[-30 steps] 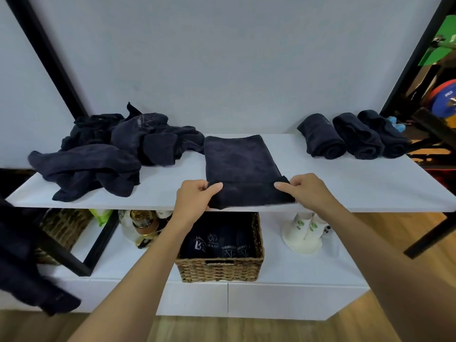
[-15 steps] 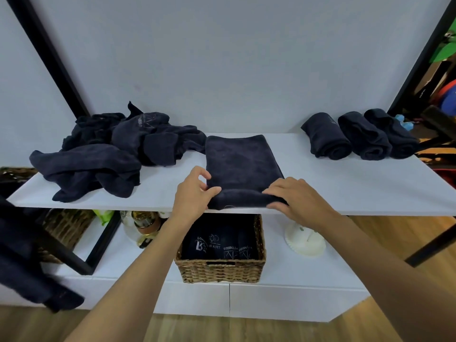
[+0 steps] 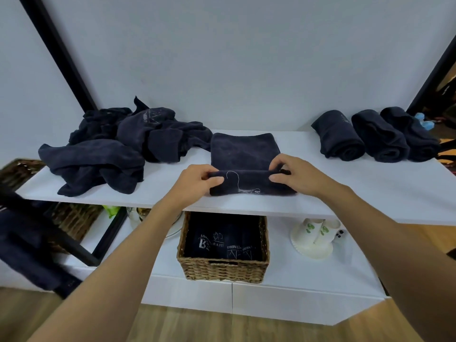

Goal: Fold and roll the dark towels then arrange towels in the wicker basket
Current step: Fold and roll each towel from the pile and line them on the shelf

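Head view. The folded towel lies in the middle of the white shelf top. Its near end is now turned over into a first thick roll, with white stitching showing on the turned-up face. A second ago that end lay flat at the shelf edge with both hands on its corners.

The left hand pinches the left end of the roll, thumb in front and fingers curled over the top. The right hand does the same at the right end. Both hands have moved away from the shelf edge, toward the wall.

My read: folding of this towel is done and rolling has just begun, since most of its length is still flat behind the hands.

Left of it is a loose pile of unfolded towels, just touching the flat towel's far left corner. Three rolled towels sit side by side at the right, well apart from the hands.

The wicker basket is on the lower shelf directly under the work spot, with dark towels already inside, logos up. Paper cups are to the right of the basket, and another wicker basket is far left, partly hidden.

Judging by the pile, plenty of towels are left to do.
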`<move>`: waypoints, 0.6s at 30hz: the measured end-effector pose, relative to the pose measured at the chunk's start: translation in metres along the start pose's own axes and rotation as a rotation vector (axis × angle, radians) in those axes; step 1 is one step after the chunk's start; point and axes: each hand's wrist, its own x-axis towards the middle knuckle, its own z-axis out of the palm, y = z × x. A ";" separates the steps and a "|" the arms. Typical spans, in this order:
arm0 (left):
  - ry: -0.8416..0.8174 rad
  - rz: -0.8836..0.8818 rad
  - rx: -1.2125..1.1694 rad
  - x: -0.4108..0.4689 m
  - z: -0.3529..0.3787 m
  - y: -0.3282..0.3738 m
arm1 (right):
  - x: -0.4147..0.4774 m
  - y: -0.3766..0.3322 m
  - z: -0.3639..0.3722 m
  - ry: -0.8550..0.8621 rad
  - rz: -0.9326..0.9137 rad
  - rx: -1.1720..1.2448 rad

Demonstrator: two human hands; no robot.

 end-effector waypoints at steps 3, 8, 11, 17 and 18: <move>0.005 -0.098 -0.128 0.009 0.000 -0.003 | 0.001 0.006 0.007 0.215 -0.197 -0.362; 0.050 -0.153 -0.044 0.021 0.005 -0.002 | -0.013 0.018 0.015 0.287 -0.443 -0.673; 0.177 0.095 0.207 0.021 0.009 -0.003 | -0.011 0.023 0.012 0.202 -0.392 -0.730; 0.109 0.523 0.792 0.018 0.007 -0.024 | 0.008 0.009 0.003 0.057 -0.249 -0.525; 0.097 0.497 0.767 0.019 0.006 -0.024 | 0.011 0.007 0.000 -0.002 -0.186 -0.437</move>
